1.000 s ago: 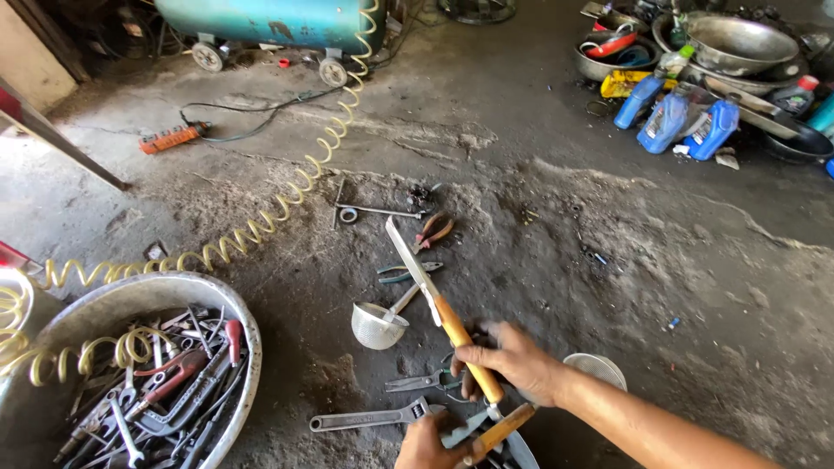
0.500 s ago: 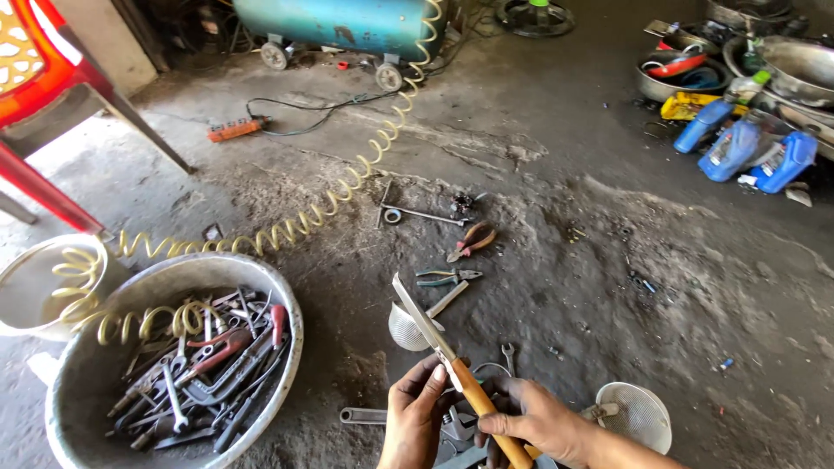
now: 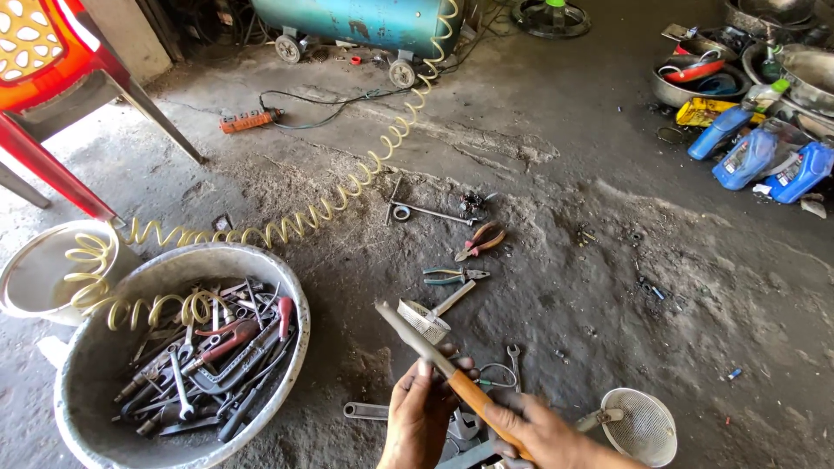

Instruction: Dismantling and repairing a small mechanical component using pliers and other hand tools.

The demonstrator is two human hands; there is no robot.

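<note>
While both hands grasp it, the file (image 3: 434, 356) slants across them: the right hand (image 3: 543, 432) clenches its orange handle, the left hand (image 3: 419, 417) pinches the blade. Two pliers (image 3: 478, 241) and two strainers (image 3: 638, 426) lie on the floor (image 3: 608, 260); one basin (image 3: 187, 356) holds wrenches.

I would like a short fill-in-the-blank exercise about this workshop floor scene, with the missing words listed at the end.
1. Both hands hold a long tool with an ______ handle.
2. The large metal basin on the floor is full of ______.
3. The coiled yellow hose runs to the ______ air compressor tank.
4. The chair at the upper left is ______.

Missing words: orange; tools; blue-green; red
</note>
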